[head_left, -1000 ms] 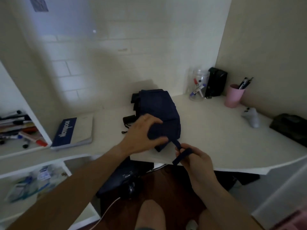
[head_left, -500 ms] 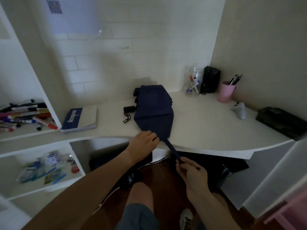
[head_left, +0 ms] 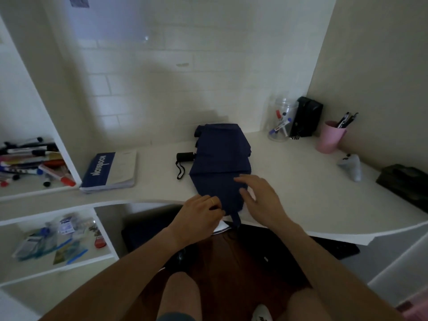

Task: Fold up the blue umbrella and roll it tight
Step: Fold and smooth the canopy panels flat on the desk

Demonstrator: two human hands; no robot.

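Observation:
The dark blue umbrella (head_left: 221, 163) lies collapsed and flattened on the white desk (head_left: 289, 181), its black handle (head_left: 184, 156) with a wrist cord sticking out to the left. Its closing strap (head_left: 236, 218) hangs loose over the desk's front edge. My left hand (head_left: 199, 216) has curled fingers on the near left corner of the fabric and seems to pinch it. My right hand (head_left: 259, 198) hovers with spread, relaxed fingers over the near right part of the fabric, holding nothing.
A blue-and-white notebook (head_left: 108, 172) lies left of the umbrella. At the back right stand a clear jar of markers (head_left: 280, 123), a black case (head_left: 305, 117) and a pink pen cup (head_left: 330, 136). Shelves (head_left: 34, 188) of pens stand left; my legs are under the desk.
My right hand let go of the strap and rose onto the desk over the umbrella fabric. The strap now hangs free. My left hand stayed at the near corner of the fabric.

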